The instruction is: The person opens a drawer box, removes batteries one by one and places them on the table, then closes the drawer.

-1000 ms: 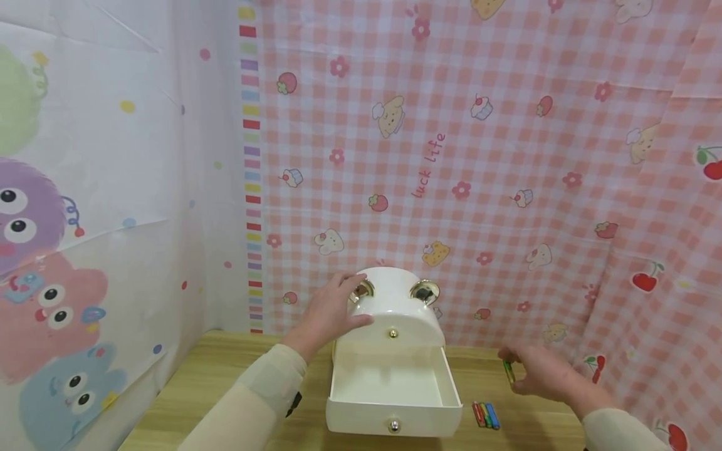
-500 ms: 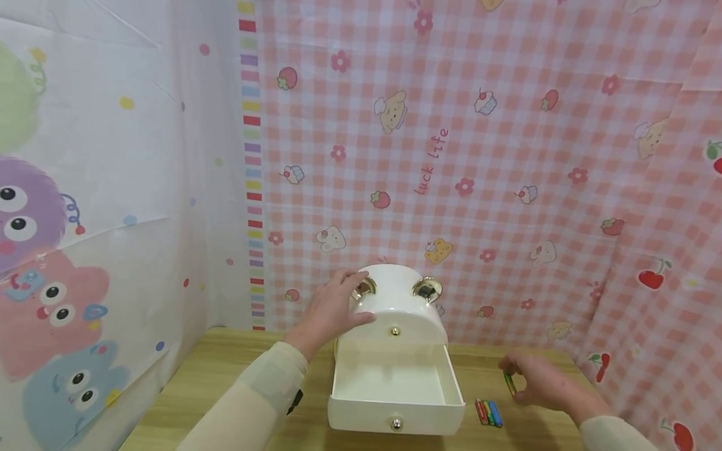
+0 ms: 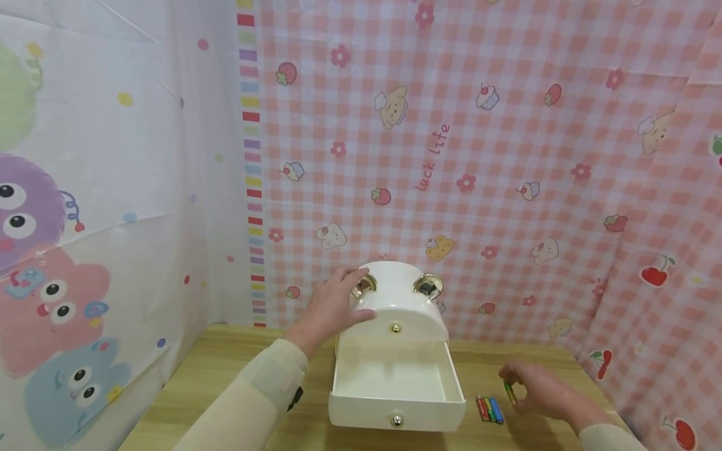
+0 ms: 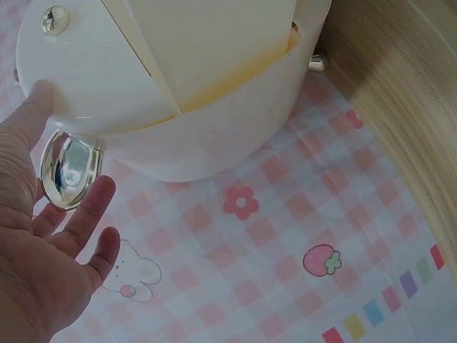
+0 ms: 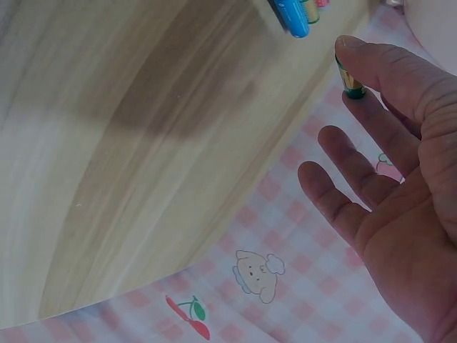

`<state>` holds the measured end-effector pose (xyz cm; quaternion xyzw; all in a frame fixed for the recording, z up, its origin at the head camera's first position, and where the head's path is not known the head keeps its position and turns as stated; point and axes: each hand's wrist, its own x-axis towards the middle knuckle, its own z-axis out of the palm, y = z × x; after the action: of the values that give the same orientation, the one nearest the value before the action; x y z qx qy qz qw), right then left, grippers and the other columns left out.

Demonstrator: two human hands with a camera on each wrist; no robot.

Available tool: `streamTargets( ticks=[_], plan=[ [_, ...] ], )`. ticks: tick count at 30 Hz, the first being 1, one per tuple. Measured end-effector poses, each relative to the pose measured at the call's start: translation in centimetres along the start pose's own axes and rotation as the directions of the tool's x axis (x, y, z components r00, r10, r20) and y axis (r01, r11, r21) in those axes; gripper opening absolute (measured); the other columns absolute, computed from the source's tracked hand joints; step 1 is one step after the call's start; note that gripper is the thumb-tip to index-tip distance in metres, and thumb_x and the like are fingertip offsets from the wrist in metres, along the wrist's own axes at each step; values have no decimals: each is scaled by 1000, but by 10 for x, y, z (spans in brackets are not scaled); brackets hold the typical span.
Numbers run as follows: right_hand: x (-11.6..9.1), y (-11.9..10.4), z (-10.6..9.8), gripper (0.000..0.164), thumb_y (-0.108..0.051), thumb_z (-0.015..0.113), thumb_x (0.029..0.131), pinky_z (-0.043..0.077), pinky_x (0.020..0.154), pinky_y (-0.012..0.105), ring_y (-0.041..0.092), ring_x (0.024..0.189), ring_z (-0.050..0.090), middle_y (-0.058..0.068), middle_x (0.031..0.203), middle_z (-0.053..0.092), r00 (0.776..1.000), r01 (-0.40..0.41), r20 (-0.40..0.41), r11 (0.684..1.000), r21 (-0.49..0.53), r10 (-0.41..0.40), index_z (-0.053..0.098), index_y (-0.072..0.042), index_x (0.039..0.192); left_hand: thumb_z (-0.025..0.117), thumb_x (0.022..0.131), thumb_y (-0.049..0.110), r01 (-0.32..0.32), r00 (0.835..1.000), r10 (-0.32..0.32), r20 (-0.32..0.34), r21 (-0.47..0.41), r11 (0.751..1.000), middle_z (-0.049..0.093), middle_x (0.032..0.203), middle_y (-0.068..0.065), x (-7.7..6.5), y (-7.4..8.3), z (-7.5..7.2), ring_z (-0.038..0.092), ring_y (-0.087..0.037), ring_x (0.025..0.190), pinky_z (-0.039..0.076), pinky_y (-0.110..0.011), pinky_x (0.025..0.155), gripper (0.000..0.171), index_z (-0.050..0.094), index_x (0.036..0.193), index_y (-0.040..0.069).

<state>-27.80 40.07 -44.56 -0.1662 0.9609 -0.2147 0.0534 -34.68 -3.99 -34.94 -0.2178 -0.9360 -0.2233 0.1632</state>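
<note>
A white storage box (image 3: 397, 297) with gold ears and gold knobs stands at the middle of the table, its lower drawer (image 3: 397, 413) pulled out and bare inside. My left hand (image 3: 329, 308) rests on the box beside the left ear. In the left wrist view the thumb touches the front, near the gold ear (image 4: 70, 168), and other fingers are loosely extended. To the right of the drawer, my right hand (image 3: 544, 393) pinches a small green battery (image 5: 350, 78) between thumb and index finger, above the table. Several coloured batteries (image 3: 489, 409) lie side by side between drawer and right hand.
The wooden table (image 3: 225, 376) meets a pink checked cloth (image 3: 496, 144) hanging behind the box. A white cloth (image 3: 113, 163) with cartoon figures hangs at the left. A gold knob (image 3: 397, 327) sits on the box's shut upper part.
My right hand, still pinching the green battery, has moved slightly down relative to the table. My left hand stays on the box. The head view has shifted a little.
</note>
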Motion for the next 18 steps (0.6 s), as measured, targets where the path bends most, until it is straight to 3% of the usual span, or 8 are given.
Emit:
streamTargets(
  ticks=[11,18],
  plan=[
    [-2,4,5,49,3,90,76,61,89,57,40,106,72,18,117,76,999,40,0,999,-25,-40,68,4,120,88,86,51,-10,1000,10,-7,2,1000,49,162,-10,0,0,-1,58,-38,141,46,-60,118,90,47,162,24],
    [-2,11,10,54,6,86,71,61,87,53,39,104,72,17,116,76,998,64,6,998,-17,-64,67,6,121,88,86,51,-19,1000,19,-4,3,1000,49,162,-11,-2,0,-2,57,-39,141,45,-61,118,90,47,162,23]
  ],
)
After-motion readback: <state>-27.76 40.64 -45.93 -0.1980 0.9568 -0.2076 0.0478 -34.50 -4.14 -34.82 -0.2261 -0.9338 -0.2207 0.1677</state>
